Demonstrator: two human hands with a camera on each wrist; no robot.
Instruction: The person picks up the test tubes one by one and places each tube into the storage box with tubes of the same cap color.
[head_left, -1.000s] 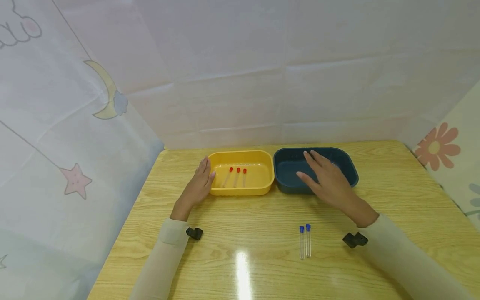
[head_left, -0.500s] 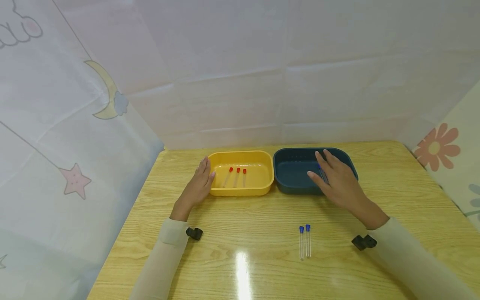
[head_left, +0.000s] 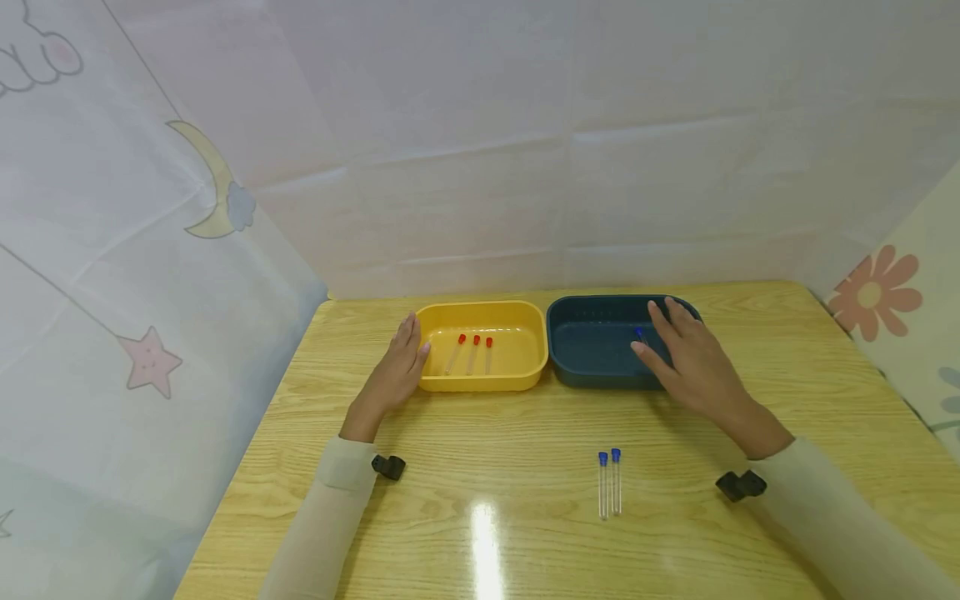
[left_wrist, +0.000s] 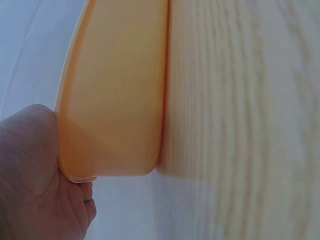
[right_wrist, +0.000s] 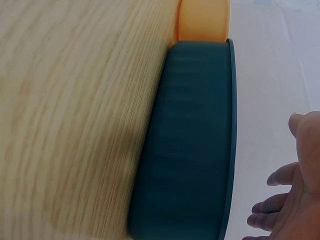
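Note:
My left hand point(head_left: 393, 367) rests at the left end of a yellow tray point(head_left: 480, 383), its fingers straight along the rim and the thumb near the inner edge. Inside that tray lie three clear tubes with red caps point(head_left: 476, 340). Over the right end of a dark blue tray point(head_left: 592, 377) hovers my right hand point(head_left: 697, 367), fingers spread and holding nothing. A blue-capped tube point(head_left: 639, 332) lies in the dark tray, mostly hidden behind the thumb and fingers. In the right wrist view, the right hand point(right_wrist: 295, 195) stands apart from the dark tray's rim.
Two clear tubes with blue caps point(head_left: 610, 483) lie side by side on the wooden table point(head_left: 525, 450), nearer the front. Both trays stand side by side against the back. A pale cloth wall point(head_left: 465, 167) rises behind the table.
My right hand has moved rightward over the dark blue tray, with its fingers spread. The blue-capped tube inside has come into sight. My left hand has kept its place.

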